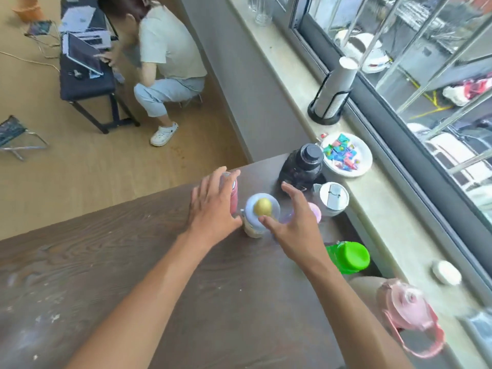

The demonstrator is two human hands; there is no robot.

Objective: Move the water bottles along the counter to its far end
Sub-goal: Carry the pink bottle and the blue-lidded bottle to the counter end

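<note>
Gold-capped bottle [259,218] between open left hand [213,209], right hand [295,225]

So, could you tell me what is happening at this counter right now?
A person is shifting water bottles along the dark wooden counter. Both hands are open and holding nothing: the left hand is over a pink bottle, the right hand beside the bottle with the gold cap. A black bottle and a white-lidded cup stand at the far end; a green-lidded bottle and a pink handled jug are nearer.
</note>
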